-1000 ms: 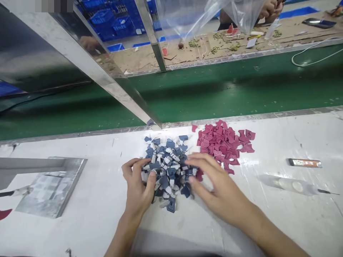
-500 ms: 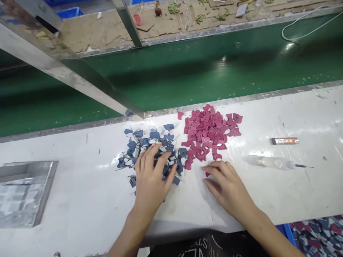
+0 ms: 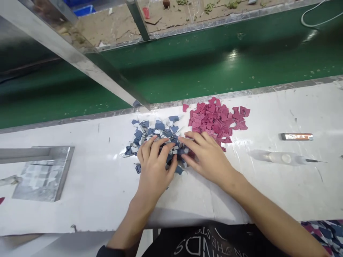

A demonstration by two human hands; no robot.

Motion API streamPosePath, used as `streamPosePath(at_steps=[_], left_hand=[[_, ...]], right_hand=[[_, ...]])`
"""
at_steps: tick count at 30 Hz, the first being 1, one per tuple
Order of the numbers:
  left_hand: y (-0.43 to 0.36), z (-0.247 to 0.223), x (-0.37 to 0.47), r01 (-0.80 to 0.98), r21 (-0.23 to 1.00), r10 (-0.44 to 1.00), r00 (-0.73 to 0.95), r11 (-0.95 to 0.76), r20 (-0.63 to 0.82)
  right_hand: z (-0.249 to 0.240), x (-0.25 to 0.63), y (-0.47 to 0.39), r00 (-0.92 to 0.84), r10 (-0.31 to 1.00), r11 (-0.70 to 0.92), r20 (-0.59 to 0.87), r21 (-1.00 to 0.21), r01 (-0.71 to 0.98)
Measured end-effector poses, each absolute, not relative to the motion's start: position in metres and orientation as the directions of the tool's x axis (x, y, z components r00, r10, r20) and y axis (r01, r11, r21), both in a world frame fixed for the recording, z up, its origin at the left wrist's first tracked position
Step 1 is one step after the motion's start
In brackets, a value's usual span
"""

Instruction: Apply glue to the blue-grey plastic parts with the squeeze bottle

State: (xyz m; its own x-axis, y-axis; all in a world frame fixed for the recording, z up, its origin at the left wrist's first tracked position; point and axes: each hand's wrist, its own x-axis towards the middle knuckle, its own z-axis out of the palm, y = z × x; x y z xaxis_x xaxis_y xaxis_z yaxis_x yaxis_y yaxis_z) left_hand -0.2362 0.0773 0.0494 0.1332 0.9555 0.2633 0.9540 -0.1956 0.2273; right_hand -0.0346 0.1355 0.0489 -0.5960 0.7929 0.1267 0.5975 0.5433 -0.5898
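A heap of small blue and grey pieces [image 3: 157, 130] lies on the white table [image 3: 80, 200]. My left hand [image 3: 154, 166] rests flat on the heap's near side, fingers spread. My right hand [image 3: 206, 157] lies beside it, fingertips on the heap's right edge, where blue pieces meet a pile of dark red pieces [image 3: 217, 119]. Neither hand visibly grips a piece; what lies under the palms is hidden.
A green conveyor belt [image 3: 214, 67] runs behind the table, crossed by a slanted metal bar [image 3: 88, 67]. A metal plate [image 3: 43, 175] sits at left. A clear syringe [image 3: 281, 157] and a small orange-labelled tube [image 3: 296, 136] lie at right.
My right hand moved left from the bare table up to the blue heap's right edge. My left hand stayed on the heap. The view shifted slightly.
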Motion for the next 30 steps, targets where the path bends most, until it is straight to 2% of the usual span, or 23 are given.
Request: streamPosePath(at_steps=[4, 8, 16, 19, 23, 26, 30], left_hand=[[0.078, 0.054, -0.232, 0.968, 0.195, 0.967, 0.113, -0.159, 0.226], [0.079, 0.057, -0.228, 0.978, 0.166, 0.966, 0.086, -0.129, 0.242], [0.086, 0.057, -0.231, 0.969, 0.123, 0.959, 0.185, -0.215, 0.214], [0.086, 0.059, -0.228, 0.959, 0.14, 0.944, 0.206, -0.247, 0.256], [0.085, 0.065, -0.221, 0.943, 0.207, 0.913, 0.171, -0.261, 0.371], [0.086, 0.07, -0.216, 0.924, 0.278, 0.896, 0.127, -0.263, 0.425], [0.078, 0.071, -0.206, 0.887, 0.367, 0.901, 0.111, -0.281, 0.42]], right_hand=[[0.047, -0.052, 0.152, -0.735, 0.676, 0.624, 0.051, -0.571, 0.534], [0.046, -0.054, 0.155, -0.755, 0.653, 0.659, 0.063, -0.539, 0.525], [0.035, -0.044, 0.153, -0.691, 0.693, 0.612, 0.205, -0.674, 0.414], [0.034, -0.038, 0.151, -0.608, 0.723, 0.608, 0.327, -0.719, 0.337], [0.048, -0.021, 0.145, -0.384, 0.804, 0.568, 0.454, -0.779, 0.267], [0.061, -0.001, 0.133, -0.207, 0.876, 0.481, 0.436, -0.824, 0.299], [0.063, 0.032, 0.103, -0.074, 0.931, 0.361, 0.357, -0.879, 0.31]])
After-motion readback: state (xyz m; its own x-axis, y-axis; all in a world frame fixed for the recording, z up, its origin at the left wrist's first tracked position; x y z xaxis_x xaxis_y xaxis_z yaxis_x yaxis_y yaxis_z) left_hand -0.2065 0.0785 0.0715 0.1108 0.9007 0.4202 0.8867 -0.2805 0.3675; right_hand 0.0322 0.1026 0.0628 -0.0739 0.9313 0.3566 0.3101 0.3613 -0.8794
